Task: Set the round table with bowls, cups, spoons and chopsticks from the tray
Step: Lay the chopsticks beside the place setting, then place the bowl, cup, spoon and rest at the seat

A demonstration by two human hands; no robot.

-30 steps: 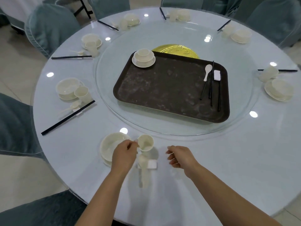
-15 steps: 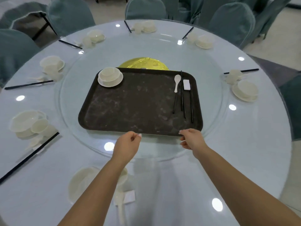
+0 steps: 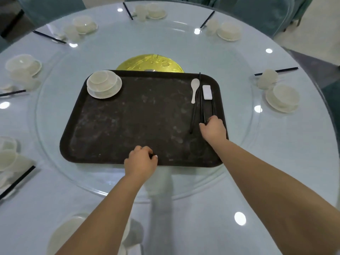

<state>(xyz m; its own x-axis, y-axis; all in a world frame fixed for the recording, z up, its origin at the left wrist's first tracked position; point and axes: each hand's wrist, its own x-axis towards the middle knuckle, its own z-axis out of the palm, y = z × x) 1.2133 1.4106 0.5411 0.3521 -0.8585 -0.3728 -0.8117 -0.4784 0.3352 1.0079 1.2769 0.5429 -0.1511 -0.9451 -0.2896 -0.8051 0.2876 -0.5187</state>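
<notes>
The tray [image 3: 128, 126] lies on the glass turntable [image 3: 237, 137] at the middle of the round table [image 3: 276, 181]; a disc [image 3: 150, 62] shows just behind the tray's far edge; in the tray's far left corner sits a stack of bowl, cup and saucer [image 3: 104, 84]; near its right edge lie a spoon [image 3: 194, 89], chopsticks [image 3: 201, 103] and a chopstick rest [image 3: 207, 92] side by side; the right hand [image 3: 213, 128] is at the chopsticks' near ends; the left hand [image 3: 140, 161] is on the tray's near rim; place settings ring the table's edge, 1 to the right [image 3: 282, 97], 1 at the near left [image 3: 68, 234].
</notes>
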